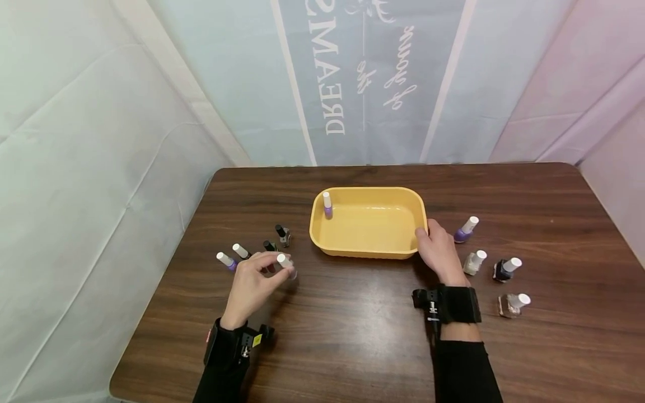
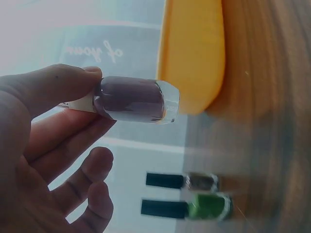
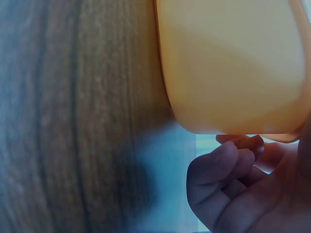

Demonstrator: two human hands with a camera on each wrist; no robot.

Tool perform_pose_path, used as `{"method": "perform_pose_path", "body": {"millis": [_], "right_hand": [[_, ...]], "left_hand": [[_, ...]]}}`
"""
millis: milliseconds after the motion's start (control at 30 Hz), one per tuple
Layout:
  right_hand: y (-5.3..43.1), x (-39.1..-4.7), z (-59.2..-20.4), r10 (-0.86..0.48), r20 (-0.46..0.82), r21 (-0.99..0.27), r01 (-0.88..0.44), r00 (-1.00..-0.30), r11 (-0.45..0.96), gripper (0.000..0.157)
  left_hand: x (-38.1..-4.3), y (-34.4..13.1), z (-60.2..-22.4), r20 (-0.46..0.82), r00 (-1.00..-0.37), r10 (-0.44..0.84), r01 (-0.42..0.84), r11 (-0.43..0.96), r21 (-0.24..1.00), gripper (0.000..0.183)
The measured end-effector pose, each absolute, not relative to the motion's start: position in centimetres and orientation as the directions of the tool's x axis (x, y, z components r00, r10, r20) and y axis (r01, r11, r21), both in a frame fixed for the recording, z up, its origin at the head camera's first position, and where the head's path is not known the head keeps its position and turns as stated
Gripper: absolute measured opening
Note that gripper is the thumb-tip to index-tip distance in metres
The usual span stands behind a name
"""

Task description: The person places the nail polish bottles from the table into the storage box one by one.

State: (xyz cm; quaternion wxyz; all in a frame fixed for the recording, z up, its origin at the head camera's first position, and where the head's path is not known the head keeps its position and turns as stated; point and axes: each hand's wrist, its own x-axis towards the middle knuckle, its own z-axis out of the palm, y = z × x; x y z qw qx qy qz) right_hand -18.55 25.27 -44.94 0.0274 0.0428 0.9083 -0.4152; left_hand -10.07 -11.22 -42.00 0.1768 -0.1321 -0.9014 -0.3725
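My left hand (image 1: 256, 286) pinches a nail polish bottle by its white cap (image 1: 284, 260) between thumb and fingers, left of the tray. In the left wrist view this bottle (image 2: 132, 99) shows dull purple polish in clear glass, held above the table. My right hand (image 1: 439, 253) grips the right end of the yellow tray (image 1: 373, 224), thumb over the rim and the other fingers curled under or outside it. Inside the tray, at its back left, a purple nail polish bottle (image 1: 328, 208) with a white cap leans on the wall.
Near my left hand stand a black-capped green bottle (image 2: 209, 207), another black-capped bottle (image 1: 283, 235) and two white-capped ones (image 1: 226, 261). Right of the tray are a purple bottle (image 1: 463, 234), a pale one (image 1: 473, 263), a black one (image 1: 504, 271) and a brownish one (image 1: 510, 306).
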Motion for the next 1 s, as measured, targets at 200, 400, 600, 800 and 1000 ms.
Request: {"method": "perform_pose_path", "body": {"millis": [200,400,600,800,1000], "right_hand": [[25.3,-18.7,-44.9,0.049,-0.068,-0.75,0.083,-0.996,0.656,0.047],[25.3,-18.8,-45.0,0.045,-0.063,-0.753,0.077,-0.997,0.653,0.047],[25.4,-18.8,-45.0,0.046,-0.063,-0.754,0.078,-0.997,0.652,0.046],[25.6,-18.7,-45.0,0.043,-0.085,-0.759,0.093,-0.995,0.645,0.047],[25.8,-18.6,-45.1,0.045,-0.087,-0.763,0.096,-0.995,0.64,0.047]], "left_hand": [[-11.0,-10.2,-41.7,0.41,-0.905,0.116,0.373,0.682,0.629,0.015],[-11.8,-8.9,-40.9,0.418,-0.901,0.115,0.383,0.664,0.642,0.017],[-12.7,-7.6,-40.0,0.437,-0.89,0.127,0.399,0.68,0.615,0.023],[-13.6,-6.4,-39.3,0.457,-0.875,0.159,0.433,0.68,0.592,0.018],[-14.8,-5.0,-38.8,0.456,-0.863,0.22,0.467,0.693,0.55,0.019]]}}
